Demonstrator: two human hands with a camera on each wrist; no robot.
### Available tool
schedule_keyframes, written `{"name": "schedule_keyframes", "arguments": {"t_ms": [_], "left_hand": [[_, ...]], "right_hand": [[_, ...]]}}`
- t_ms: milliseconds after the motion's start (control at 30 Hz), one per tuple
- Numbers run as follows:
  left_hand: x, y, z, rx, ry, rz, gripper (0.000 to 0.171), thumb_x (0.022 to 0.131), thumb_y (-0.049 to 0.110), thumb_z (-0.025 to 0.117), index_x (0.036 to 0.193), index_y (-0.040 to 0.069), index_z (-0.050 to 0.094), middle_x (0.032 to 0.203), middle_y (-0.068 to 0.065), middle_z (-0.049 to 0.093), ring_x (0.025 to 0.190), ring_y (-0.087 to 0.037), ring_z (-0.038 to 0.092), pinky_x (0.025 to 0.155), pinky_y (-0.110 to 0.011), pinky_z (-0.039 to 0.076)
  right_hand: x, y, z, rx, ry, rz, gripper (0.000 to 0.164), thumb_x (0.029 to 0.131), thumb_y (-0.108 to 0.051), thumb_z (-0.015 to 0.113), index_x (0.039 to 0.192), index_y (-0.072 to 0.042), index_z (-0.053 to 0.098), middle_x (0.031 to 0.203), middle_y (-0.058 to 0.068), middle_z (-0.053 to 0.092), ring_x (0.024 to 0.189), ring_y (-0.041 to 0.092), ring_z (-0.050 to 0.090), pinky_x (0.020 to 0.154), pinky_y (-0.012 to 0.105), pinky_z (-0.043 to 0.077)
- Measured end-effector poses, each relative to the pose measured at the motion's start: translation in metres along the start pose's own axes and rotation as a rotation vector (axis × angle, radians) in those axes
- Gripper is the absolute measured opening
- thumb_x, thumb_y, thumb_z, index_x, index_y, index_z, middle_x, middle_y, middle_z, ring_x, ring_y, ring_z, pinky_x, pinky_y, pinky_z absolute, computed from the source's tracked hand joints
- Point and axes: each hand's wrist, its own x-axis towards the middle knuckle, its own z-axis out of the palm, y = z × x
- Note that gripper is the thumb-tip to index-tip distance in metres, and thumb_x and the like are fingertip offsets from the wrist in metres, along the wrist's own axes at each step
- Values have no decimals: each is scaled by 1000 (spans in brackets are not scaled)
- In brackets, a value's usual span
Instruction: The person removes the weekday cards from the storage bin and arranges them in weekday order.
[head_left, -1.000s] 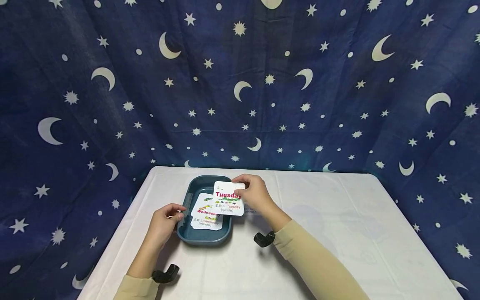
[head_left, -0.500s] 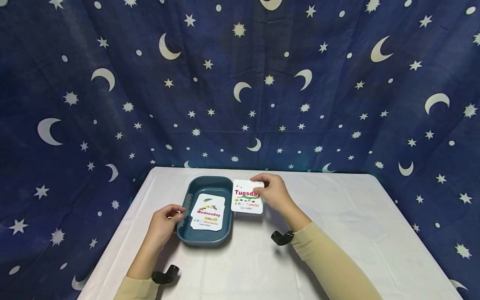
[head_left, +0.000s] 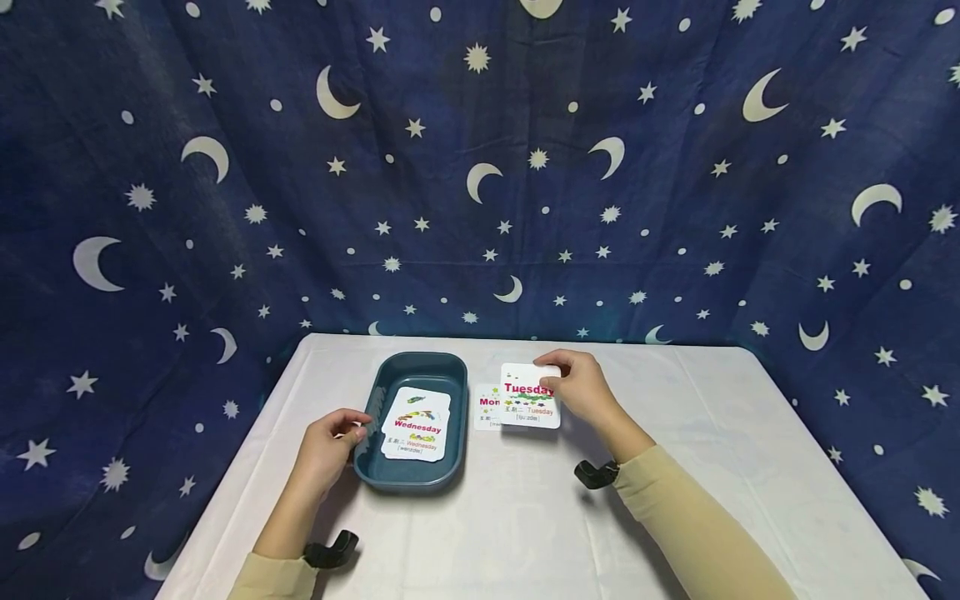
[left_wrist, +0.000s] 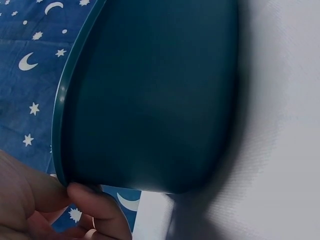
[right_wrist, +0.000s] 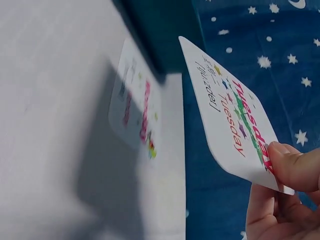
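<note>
Between thumb and fingers my right hand [head_left: 585, 387] pinches a white flash card reading Tuesday [head_left: 529, 410] by its right edge. In the right wrist view the Tuesday card [right_wrist: 225, 115] is held tilted above the table. A Monday card [head_left: 487, 412] lies on the table just right of the tray, partly covered by the Tuesday card in the head view. Inside the dark teal tray [head_left: 408, 477] a Wednesday card [head_left: 417, 425] tops a small stack. My left hand [head_left: 330, 446] pinches the tray's left rim, thumb and finger showing at the rim [left_wrist: 61, 100] in the left wrist view.
A white cloth covers the table [head_left: 675, 467], which stretches to the right of the cards and toward the front. Behind it hangs a dark blue curtain [head_left: 480, 225] with moons and stars. A black wrist strap piece [head_left: 596, 475] sticks out below the right wrist.
My right hand has carried the Tuesday card rightward, from over the tray's right side to beyond its edge. The Monday card now shows partly beneath it. The left hand and tray have stayed put.
</note>
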Motion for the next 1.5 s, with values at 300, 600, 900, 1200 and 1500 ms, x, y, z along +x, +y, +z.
{"name": "schedule_keyframes", "arguments": {"t_ms": [300,600,900,1200,1500], "left_hand": [[0,0,-1,2,8,3,20,102,-2,65,120,-1,75,98,-13,64,81,-24,60,57,-28,54],[1,-1,-1,-1,3,-1,20,102,-2,66,120,0,76,96,-11,63,82,-23,59,58,-28,54],[1,0,-1,-5,3,-4,20,102,-1,66,120,-1,76,96,-10,63,80,-21,58,58,-28,54],[1,0,-1,-12,3,-13,20,102,-1,66,119,0,76,96,-10,63,80,-22,59,58,-28,54],[2,-1,-1,-27,6,-20,20,102,-2,66,119,0,76,96,-10,62,80,-22,59,58,-29,55]], "right_hand": [[5,27,-14,-31,-18,9,31,88,3,81,117,-8,82,115,13,79,89,24,54,79,35,45],[9,48,-20,-77,-42,74,29,89,3,81,116,-8,82,108,13,75,88,24,51,77,35,42],[16,69,-17,-63,-87,91,27,86,6,81,111,-4,82,97,12,71,85,23,51,73,33,41],[19,83,-8,-103,-67,100,24,86,7,80,108,-4,82,105,15,75,93,24,58,80,33,46],[20,82,-4,-207,-48,123,23,85,2,83,106,-7,82,117,19,72,108,32,63,97,47,50]]}}
